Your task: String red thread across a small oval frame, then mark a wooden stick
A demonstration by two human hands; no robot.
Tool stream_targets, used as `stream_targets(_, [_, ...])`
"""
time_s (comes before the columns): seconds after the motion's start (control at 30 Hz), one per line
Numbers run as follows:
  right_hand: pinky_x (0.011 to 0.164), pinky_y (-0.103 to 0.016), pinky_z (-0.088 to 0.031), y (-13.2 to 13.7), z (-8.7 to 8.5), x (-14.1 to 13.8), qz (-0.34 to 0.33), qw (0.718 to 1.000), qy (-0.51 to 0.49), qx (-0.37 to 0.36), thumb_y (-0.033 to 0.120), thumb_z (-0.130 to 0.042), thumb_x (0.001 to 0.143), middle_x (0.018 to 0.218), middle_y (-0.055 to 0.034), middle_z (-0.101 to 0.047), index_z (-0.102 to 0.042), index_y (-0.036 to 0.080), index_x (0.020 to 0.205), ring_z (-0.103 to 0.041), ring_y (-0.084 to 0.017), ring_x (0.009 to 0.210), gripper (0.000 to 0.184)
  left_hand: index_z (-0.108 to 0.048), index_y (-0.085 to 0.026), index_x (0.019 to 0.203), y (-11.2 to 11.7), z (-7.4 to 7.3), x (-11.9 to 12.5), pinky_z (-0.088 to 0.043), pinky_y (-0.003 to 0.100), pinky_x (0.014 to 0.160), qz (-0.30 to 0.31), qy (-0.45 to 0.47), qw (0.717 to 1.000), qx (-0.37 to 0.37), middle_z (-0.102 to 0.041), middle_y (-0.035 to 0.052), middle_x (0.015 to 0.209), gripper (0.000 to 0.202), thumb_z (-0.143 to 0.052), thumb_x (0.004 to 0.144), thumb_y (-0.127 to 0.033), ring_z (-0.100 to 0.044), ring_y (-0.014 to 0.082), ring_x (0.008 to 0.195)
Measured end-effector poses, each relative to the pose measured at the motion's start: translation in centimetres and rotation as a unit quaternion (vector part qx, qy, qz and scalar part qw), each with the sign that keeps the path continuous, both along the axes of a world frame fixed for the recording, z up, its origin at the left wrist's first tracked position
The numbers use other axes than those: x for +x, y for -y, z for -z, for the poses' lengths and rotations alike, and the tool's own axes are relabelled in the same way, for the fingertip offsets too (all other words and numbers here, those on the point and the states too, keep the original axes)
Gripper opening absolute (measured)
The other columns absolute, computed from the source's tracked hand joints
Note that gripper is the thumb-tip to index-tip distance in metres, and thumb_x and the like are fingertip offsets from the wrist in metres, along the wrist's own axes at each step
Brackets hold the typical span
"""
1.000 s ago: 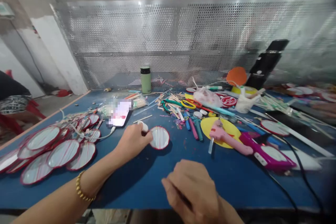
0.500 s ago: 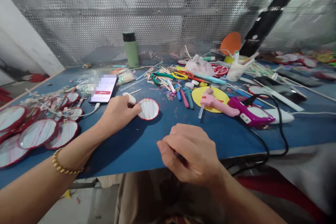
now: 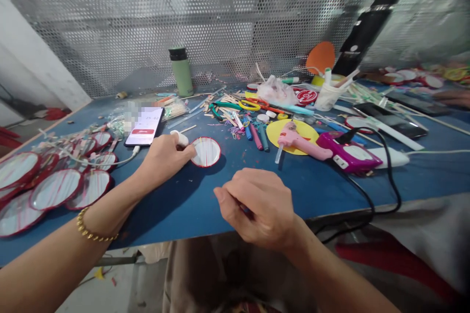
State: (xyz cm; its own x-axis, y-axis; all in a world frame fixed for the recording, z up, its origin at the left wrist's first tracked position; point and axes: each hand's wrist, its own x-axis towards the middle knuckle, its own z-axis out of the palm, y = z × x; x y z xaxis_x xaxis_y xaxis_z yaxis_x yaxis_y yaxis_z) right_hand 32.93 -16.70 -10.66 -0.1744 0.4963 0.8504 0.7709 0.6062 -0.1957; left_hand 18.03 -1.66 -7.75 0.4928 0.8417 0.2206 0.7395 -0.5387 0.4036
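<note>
My left hand is closed, with its thumb and fingers at the left edge of a round red-rimmed disc. The disc has a pale, glossy face with pinkish streaks and stands slightly tilted over the blue table. A white covering wraps one of the left fingers. My right hand is curled into a loose fist above the table's front edge, apart from the disc; whatever lies inside its fingers is hidden. Further left, several similar red-rimmed discs lie in a pile.
A phone on a cable lies beyond my left hand, near a green bottle. To the right are a pink glue gun on a yellow disc, a purple power strip, scissors and markers. Another person's hand shows at the right edge.
My right hand has shifted slightly left and up in view. My left hand stays at the disc with little movement. Another person's hand has appeared at the far right.
</note>
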Motion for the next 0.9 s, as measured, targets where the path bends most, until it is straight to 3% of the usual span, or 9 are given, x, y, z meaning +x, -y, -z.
stream_targets(0.17, [0.053,-0.027,-0.03,-0.1,0.2,0.0,-0.001,1.0,-0.004,0.004,0.017,-0.055,0.095,0.056,0.0059,-0.041,-0.052,0.019,0.064,-0.036,-0.009,0.053,0.032,-0.029,-0.021,0.047,0.0,0.1,-0.1,-0.021,0.029,0.054,-0.001,0.006,1.0,0.007,-0.025,-0.0067,0.048,0.041,-0.055,0.078,-0.027,-0.031,0.0107,0.05])
stream_targets(0.4, [0.055,-0.028,-0.029,0.1,-0.1,-0.1,-0.003,1.0,0.002,-0.011,0.012,-0.054,0.094,0.056,0.0054,-0.043,-0.051,0.019,0.066,-0.036,-0.01,0.054,0.03,-0.041,-0.021,0.057,-0.4,-0.1,-0.4,-0.026,0.026,0.055,-0.005,0.018,1.0,-0.019,-0.043,-0.0051,0.053,0.031,-0.051,0.083,-0.034,-0.045,0.0132,0.056])
stream_targets(0.6, [0.059,-0.028,-0.035,0.2,-0.1,-0.2,0.0,1.0,0.021,0.004,0.009,-0.053,0.093,0.058,0.0036,-0.047,-0.051,0.019,0.068,-0.041,-0.011,0.056,0.027,-0.041,-0.022,0.056,-1.2,0.2,-0.3,-0.026,0.026,0.055,-0.021,-0.014,1.0,0.003,-0.047,-0.0036,0.054,0.03,-0.049,0.084,-0.029,-0.049,0.014,0.056])
stream_targets(0.9, [0.064,-0.026,-0.047,0.6,-0.5,-0.2,0.045,0.998,0.05,-0.004,0.008,-0.052,0.091,0.056,0.0041,-0.053,-0.051,0.02,0.064,-0.051,-0.01,0.053,0.03,-0.063,-0.018,0.073,-3.0,0.3,-0.5,-0.031,0.03,0.057,-0.093,-0.096,0.991,0.027,-0.075,0.0124,0.076,0.026,-0.047,0.09,-0.029,-0.069,0.0241,0.072])
